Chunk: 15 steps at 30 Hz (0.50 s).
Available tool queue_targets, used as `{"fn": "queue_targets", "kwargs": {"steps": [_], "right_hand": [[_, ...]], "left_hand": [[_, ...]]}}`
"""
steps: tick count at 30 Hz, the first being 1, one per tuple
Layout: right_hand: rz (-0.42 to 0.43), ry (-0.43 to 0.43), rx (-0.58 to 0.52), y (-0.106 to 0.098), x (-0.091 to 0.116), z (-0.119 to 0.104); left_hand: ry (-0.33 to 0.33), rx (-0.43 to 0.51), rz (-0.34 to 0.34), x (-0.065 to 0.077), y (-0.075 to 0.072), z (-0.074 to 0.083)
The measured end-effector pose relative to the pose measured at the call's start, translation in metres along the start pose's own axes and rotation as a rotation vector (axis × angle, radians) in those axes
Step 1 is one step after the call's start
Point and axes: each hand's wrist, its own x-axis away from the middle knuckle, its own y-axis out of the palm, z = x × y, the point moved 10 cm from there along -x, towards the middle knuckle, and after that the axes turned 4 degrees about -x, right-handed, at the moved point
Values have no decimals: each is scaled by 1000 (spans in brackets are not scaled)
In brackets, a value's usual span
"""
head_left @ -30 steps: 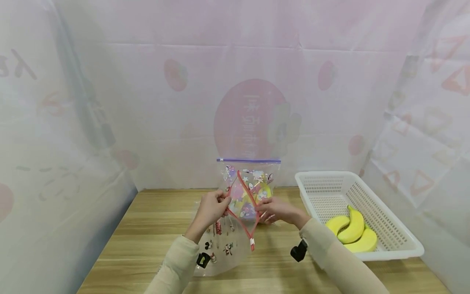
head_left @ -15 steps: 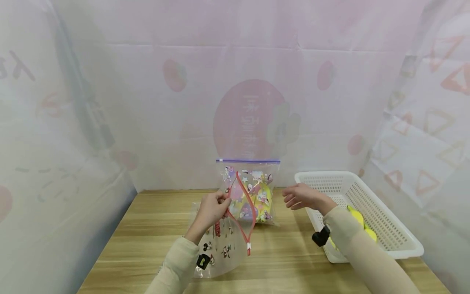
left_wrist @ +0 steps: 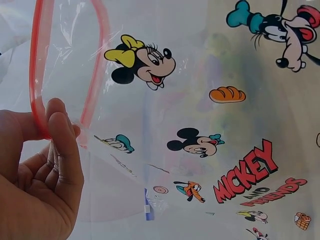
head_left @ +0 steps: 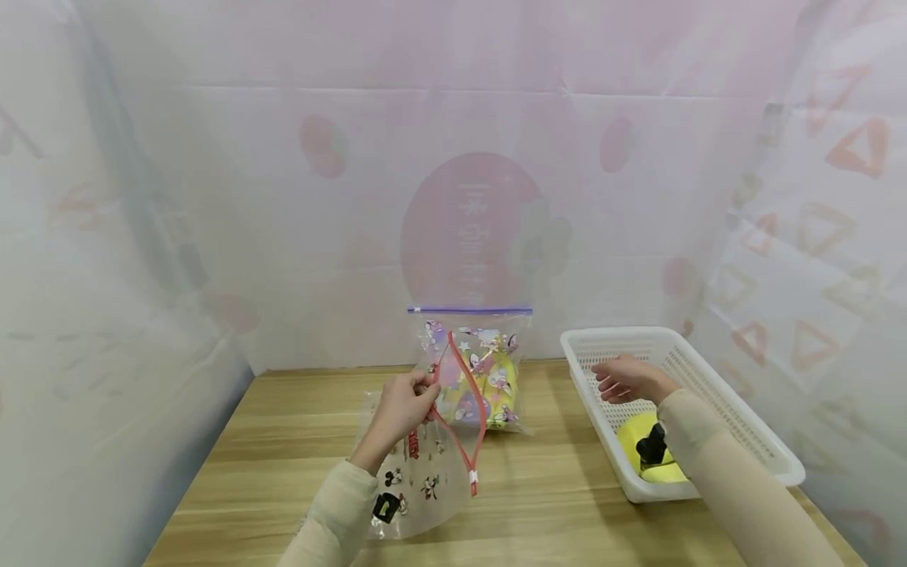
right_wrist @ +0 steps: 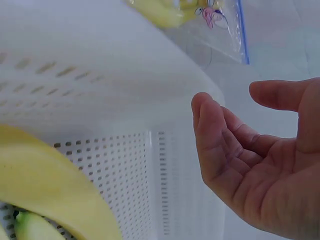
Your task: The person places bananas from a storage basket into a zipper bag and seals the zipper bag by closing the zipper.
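Note:
My left hand (head_left: 402,409) pinches the red zip edge of a clear zip bag (head_left: 428,488) printed with cartoon figures; its mouth gapes apart. In the left wrist view thumb and fingers grip the red strip (left_wrist: 41,75). The white slider (head_left: 473,476) sits at the strip's lower end. My right hand (head_left: 634,379) is over a white plastic basket (head_left: 616,453), fingers loosely bent and thumb apart, holding nothing. Yellow bananas (right_wrist: 55,180) lie in the basket, partly hidden by the right forearm in the head view.
Behind the red-edged bag stands a second zip bag (head_left: 499,386) with a purple zip and yellow contents, close to the back wall sheet. The wooden table (head_left: 269,465) is bounded by printed sheets at the back and both sides. The basket rim (head_left: 794,472) rises at the right.
The right hand let go of the red bag edge and moved right, over the basket. The left hand keeps its grip, and the bag's mouth hangs slightly narrower.

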Motion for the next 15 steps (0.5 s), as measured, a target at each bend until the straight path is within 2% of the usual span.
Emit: {"fn": "queue_targets", "kwargs": {"steps": [3, 10, 15], "right_hand": [[-11, 27, -58, -12, -6, 16], [-60, 77, -283, -34, -12, 47], [-41, 122, -322, -46, -8, 61]], "left_hand": [[4, -2, 6, 0, -2, -1], [8, -12, 9, 0, -2, -3], [-3, -23, 7, 0, -1, -5]]}}
